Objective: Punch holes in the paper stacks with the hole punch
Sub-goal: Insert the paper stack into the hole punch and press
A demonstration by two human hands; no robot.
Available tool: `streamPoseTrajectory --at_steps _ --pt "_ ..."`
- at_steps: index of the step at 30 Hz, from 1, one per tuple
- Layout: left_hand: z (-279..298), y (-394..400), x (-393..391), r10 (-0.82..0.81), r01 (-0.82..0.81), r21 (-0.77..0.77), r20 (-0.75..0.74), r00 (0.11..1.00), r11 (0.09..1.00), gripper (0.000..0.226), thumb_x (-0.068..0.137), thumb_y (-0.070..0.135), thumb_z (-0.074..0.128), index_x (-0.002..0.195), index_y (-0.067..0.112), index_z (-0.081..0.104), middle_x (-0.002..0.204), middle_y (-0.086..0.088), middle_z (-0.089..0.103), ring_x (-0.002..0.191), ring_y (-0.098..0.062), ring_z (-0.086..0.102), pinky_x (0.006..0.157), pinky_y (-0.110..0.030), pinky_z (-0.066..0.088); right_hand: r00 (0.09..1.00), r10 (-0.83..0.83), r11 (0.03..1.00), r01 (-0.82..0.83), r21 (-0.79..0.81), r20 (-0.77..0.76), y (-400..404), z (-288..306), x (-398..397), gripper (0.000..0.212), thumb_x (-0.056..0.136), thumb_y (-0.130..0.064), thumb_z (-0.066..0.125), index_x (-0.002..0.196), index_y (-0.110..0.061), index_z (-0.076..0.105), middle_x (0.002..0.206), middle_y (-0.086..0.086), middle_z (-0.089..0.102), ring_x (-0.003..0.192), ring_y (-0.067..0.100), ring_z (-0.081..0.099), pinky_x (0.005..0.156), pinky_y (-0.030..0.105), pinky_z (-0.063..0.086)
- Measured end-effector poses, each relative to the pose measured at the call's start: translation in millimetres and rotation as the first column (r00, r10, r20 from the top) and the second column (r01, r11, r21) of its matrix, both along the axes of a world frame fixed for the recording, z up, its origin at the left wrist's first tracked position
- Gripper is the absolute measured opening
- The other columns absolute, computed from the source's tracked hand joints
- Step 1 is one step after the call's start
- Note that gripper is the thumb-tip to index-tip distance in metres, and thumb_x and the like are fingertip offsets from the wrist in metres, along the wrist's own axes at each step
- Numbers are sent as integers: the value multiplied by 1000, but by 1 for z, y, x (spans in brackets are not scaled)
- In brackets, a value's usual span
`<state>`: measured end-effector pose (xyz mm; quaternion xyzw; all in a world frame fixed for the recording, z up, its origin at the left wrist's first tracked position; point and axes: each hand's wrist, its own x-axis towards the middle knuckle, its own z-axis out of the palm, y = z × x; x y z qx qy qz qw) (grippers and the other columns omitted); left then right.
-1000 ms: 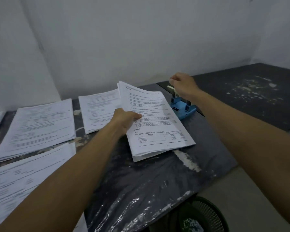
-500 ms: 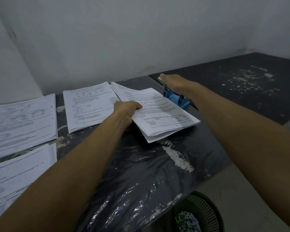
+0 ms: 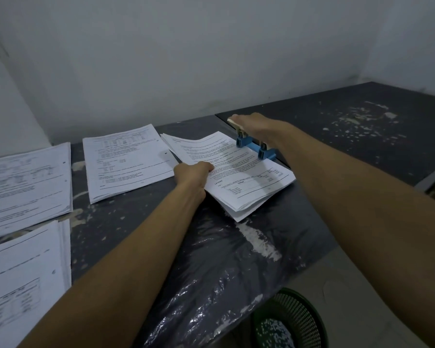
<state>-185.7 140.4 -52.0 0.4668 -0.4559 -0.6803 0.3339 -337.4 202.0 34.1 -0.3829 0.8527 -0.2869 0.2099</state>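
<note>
A blue hole punch (image 3: pixel 255 148) with a cream lever stands near the back of the dark table. My right hand (image 3: pixel 258 125) lies flat on the lever, palm down, pressing it. A thick stack of printed paper (image 3: pixel 239 172) has its far edge inside the punch's slot. My left hand (image 3: pixel 192 172) grips that stack at its left edge, thumb on top.
Three more paper stacks lie to the left: one (image 3: pixel 126 162) beside the held stack, one (image 3: pixel 25 182) farther left, one (image 3: pixel 18 280) at the near left. A green mesh bin (image 3: pixel 294 322) stands on the floor below the table's plastic-covered front edge (image 3: pixel 211 285). A second dark table (image 3: pixel 362 126) adjoins on the right.
My right hand went from gripping the raised lever to lying flat on it, lever lowered. The stack tilted down flat with its edge in the punch. The view shifted slightly.
</note>
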Motion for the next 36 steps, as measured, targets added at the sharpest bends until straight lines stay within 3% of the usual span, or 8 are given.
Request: streamPoseTrajectory --at_steps 5,9,16,20,25,29,32,36 --pt "-9 2 -4 0 -1 -59 -7 1000 998 35 78 -1 77 109 3 63 103 -9 69 89 -28 69 76 -42 62 1000 -6 1000 6 -18 4 0 -1 0 51 105 -44 33 134 -4 48 144 20 44 127 29 44 100 43 38" --pt "-11 2 -3 -3 2 -98 -19 1000 995 26 79 -2 75 101 7 65 100 -7 70 86 -26 70 63 -32 60 1000 -1 1000 1 -12 11 -1 -2 -1 37 105 -44 34 117 -12 46 140 20 46 115 25 49 86 38 33" --pt "-9 4 -3 -14 12 -119 -16 1000 993 24 80 -4 73 83 17 61 89 2 68 85 -24 70 61 -29 59 1000 -18 1000 18 -11 -8 -3 -4 0 52 105 -42 34 136 -2 46 145 19 43 127 27 41 105 47 35" --pt "-10 4 -3 -16 12 -136 -26 1000 991 24 80 -5 71 95 13 65 97 -1 70 90 -24 70 70 -34 61 1000 1 999 0 44 -11 -5 -7 2 55 103 -48 34 140 -8 42 146 17 43 109 27 48 86 42 31" --pt "-11 3 -3 -17 15 -139 -10 1000 990 31 80 -5 70 108 7 68 108 -7 72 92 -27 70 78 -44 62 998 61 994 -60 91 -12 -6 -10 3 58 102 -49 29 140 -8 45 140 13 51 101 24 50 86 43 28" --pt "-12 2 -4 -19 20 -158 12 1000 987 29 81 -5 69 107 8 68 108 -7 72 89 -25 70 76 -41 62 979 171 980 -158 121 -108 -6 -14 11 36 108 -34 23 116 -11 49 118 11 57 113 32 52 85 35 35" --pt "-13 2 -4 -22 27 -182 30 999 983 28 81 -4 69 107 8 68 108 -6 72 87 -24 69 72 -37 62 969 154 983 -131 128 -191 -9 -20 18 13 109 -20 20 108 -17 32 135 19 47 120 30 44 108 44 30" --pt "-14 2 -4 -30 38 -203 43 999 978 31 81 -4 69 111 5 69 109 -6 72 87 -23 69 67 -32 60 963 169 980 -140 144 -209 -11 -26 15 33 109 -26 15 130 -17 40 151 18 36 139 37 32 105 41 28"
